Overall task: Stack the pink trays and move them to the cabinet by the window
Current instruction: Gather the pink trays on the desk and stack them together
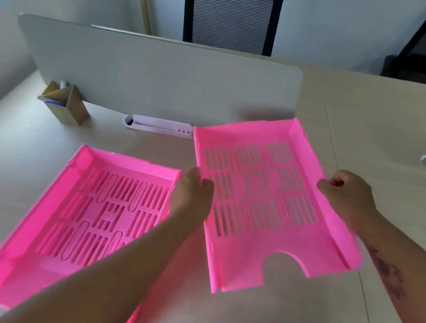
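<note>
Both hands gripping right tray, seemingly lifted, second tray beside

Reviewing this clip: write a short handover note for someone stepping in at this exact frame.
Left hand grips the left edge of the right tray; right hand grips its right edge. That tray looks lifted and tilted.
Left tray lies on the desk, untouched.
Done: one tray picked up.
Left: set it into the left tray, then carry both to the cabinet, which is not in view.
</note>
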Demonstrator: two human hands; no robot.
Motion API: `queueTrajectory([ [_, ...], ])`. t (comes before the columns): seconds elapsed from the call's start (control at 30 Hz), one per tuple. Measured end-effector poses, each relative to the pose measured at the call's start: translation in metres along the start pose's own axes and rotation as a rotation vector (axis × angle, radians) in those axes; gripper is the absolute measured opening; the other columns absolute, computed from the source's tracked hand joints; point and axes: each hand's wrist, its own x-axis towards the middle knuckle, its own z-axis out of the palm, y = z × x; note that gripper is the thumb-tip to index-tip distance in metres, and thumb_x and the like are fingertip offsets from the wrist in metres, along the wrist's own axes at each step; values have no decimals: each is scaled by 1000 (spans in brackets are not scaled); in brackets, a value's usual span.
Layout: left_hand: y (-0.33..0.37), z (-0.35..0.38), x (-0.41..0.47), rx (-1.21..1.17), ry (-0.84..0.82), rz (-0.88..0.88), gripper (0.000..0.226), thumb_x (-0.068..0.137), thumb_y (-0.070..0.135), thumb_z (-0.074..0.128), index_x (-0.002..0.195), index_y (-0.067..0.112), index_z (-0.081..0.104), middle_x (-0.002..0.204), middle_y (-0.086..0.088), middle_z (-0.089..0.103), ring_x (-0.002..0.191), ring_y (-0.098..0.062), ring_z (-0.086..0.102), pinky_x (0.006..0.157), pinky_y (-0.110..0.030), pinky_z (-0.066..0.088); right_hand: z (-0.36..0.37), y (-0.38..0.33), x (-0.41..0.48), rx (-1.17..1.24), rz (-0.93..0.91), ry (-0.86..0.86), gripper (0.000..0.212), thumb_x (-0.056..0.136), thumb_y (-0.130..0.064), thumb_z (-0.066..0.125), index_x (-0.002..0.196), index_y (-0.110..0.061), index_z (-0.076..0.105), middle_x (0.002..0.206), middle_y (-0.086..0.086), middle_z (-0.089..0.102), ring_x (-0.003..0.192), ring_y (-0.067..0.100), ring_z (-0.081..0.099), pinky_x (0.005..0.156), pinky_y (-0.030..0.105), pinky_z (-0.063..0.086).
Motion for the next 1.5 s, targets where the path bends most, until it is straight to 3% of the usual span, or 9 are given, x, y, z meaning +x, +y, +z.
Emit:
queueTrajectory([
  [0.13, -12, -70, 12, 19, -21, 114, 23, 89, 9, 45, 67, 12, 51, 56, 0, 47, 45, -16, 41, 44, -24, 31, 9, -57, -45, 139, 32, -58, 34, 90, -18, 55, 63, -16, 35, 59, 3, 30, 54, 17, 27, 54, 29, 21],
  [0.23, -37, -127, 23, 68, -8, 150, 21, 88, 7, 46, 72, 2, 59, 55, -2, 47, 47, -20, 42, 44, -24, 31, 32, -102, -83, 253, 84, -106, 33, 91, -19, 52, 63, -17, 35, 61, 4, 30, 57, 18, 30, 55, 30, 21],
  [0.37, -81, -199, 33, 162, 24, 117, 23, 86, 6, 47, 64, 6, 56, 55, -4, 46, 53, -23, 42, 48, -28, 30, 87, -155, -140, 312, 67, -87, 28, 89, -17, 54, 64, -15, 41, 58, 5, 33, 57, 18, 32, 53, 30, 23],
  [0.57, -144, -266, 39, 242, -24, 23, 27, 86, 6, 42, 87, 3, 69, 77, -18, 65, 63, -28, 55, 57, -31, 42, 162, -198, -220, 431, 81, -73, 32, 86, -13, 48, 62, -17, 27, 56, -2, 24, 50, 15, 19, 50, 27, 17],
  [0.73, -179, -272, 35, 277, -51, 40, 25, 90, 4, 41, 86, 0, 66, 76, -22, 66, 62, -27, 54, 56, -31, 40, 195, -191, -251, 403, 126, -86, 30, 87, -14, 48, 65, -15, 27, 58, -1, 25, 50, 15, 20, 48, 27, 17],
  [0.87, -186, -267, 33, 302, -79, 64, 28, 96, 5, 39, 80, 8, 61, 66, -8, 59, 56, -24, 51, 48, -28, 33, 206, -185, -252, 359, 116, -89, 30, 92, -13, 45, 68, -14, 27, 61, 2, 25, 53, 15, 19, 50, 29, 16],
  [1.13, -196, -265, 44, 295, -29, 142, 23, 99, 10, 38, 88, 5, 57, 74, -10, 58, 65, -27, 50, 51, -31, 31, 214, -194, -244, 380, 143, -104, 36, 97, -14, 42, 65, -16, 26, 59, -1, 27, 48, 13, 21, 47, 27, 19],
  [1.2, -199, -264, 43, 247, -34, 116, 24, 101, 17, 38, 89, 10, 57, 72, -8, 57, 66, -27, 51, 53, -31, 32, 215, -193, -245, 372, 138, -105, 33, 98, -16, 42, 68, -15, 29, 60, 0, 30, 49, 14, 24, 46, 28, 21],
  [1.5, -204, -261, 34, 121, -58, -41, 50, 103, 33, 37, 84, -4, 63, 57, -8, 45, 55, -23, 41, 54, -32, 27, 216, -189, -252, 339, 147, -44, 14, 98, -19, 43, 90, -8, 41, 62, 2, 41, 44, 14, 32, 40, 27, 26],
])
